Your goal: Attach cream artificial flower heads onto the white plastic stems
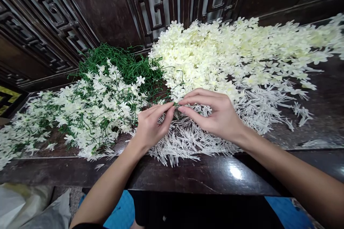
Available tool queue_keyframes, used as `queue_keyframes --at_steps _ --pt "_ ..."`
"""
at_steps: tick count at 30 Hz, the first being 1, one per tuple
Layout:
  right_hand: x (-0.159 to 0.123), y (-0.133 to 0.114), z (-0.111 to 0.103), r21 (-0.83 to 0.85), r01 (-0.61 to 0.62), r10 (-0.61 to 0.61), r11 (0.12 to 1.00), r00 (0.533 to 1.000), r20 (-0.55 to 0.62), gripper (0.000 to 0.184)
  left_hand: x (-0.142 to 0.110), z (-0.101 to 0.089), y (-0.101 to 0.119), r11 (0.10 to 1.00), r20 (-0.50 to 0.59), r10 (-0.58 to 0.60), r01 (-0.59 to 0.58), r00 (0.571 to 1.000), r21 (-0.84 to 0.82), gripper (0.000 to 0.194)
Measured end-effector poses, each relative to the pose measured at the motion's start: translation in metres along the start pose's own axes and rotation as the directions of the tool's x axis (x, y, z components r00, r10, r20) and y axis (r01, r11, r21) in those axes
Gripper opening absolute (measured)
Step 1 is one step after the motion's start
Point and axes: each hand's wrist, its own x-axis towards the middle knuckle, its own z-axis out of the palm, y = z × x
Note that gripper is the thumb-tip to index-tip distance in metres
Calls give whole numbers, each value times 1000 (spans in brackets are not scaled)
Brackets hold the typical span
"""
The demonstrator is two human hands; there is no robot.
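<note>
My left hand [152, 125] is closed in a pinch, thumb against forefinger, on a thin green artificial stem [176, 104]. From the other side, the thumb and forefinger of my right hand [219, 114] pinch at the same stem, with the fingertips of both hands almost touching. Whatever else is between the fingertips is too small to make out. Below and around my hands lies a heap of white stamen-like sprigs [185, 143]. Behind my right hand, loose cream-white artificial blossoms [204, 57] are piled up.
Left of my hands is a pile of white flowers on green stems [99, 103]. Bare green stems [120, 61] form a tangle behind it. Everything lies on a dark, glossy wooden bench [204, 175] backed by a carved panel [118, 7]. Pale sacks [29, 204] are at lower left.
</note>
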Motion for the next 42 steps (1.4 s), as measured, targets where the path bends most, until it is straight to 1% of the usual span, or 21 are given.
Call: queue_keyframes --at_steps 5,9,13,17,19,21,23,24,26,28,31,34,42 --pt "-1 1 2 34 -18 18 999 1000 -6 18 -1 0 2 999 -9 -6 6 1000 36 19" --pt "-2 0 4 105 -107 106 989 994 8 16 -2 2 3 999 1 2 -2 1000 37 17" --pt "-2 -1 4 158 -208 205 965 978 33 10 -4 3 3 999 16 -1 1 1000 38 18" --pt "0 0 2 187 -232 226 955 973 51 5 -4 4 3 999 18 0 -1 1000 39 18" --pt "0 2 -1 170 -229 224 958 973 50 9 -4 3 2 999 17 5 -6 1000 34 17" --pt "1 3 -4 121 -212 207 970 977 50 21 -3 3 1 999 22 15 -16 1000 29 17" --pt "3 4 -8 66 -177 172 982 982 75 34 -3 3 0 999 39 30 -31 999 21 19" --pt "3 5 -9 53 -158 152 986 983 98 34 -2 2 0 999 47 37 -38 998 13 19" --pt "5 5 -12 59 -151 140 987 978 154 24 -2 2 -2 999 61 37 -36 997 -6 21" --pt "6 4 -13 87 -172 154 981 972 179 14 -2 2 -3 1000 72 21 -20 997 -20 20" --pt "6 3 -14 109 -202 181 973 968 174 13 -2 2 -3 1000 83 7 -6 997 -19 20" --pt "5 3 -14 110 -209 188 972 966 176 12 -3 2 -2 1000 83 19 -17 996 -22 19" --pt "0 4 -8 132 -284 248 950 939 238 8 -5 4 -1 999 98 44 -42 994 -22 15"
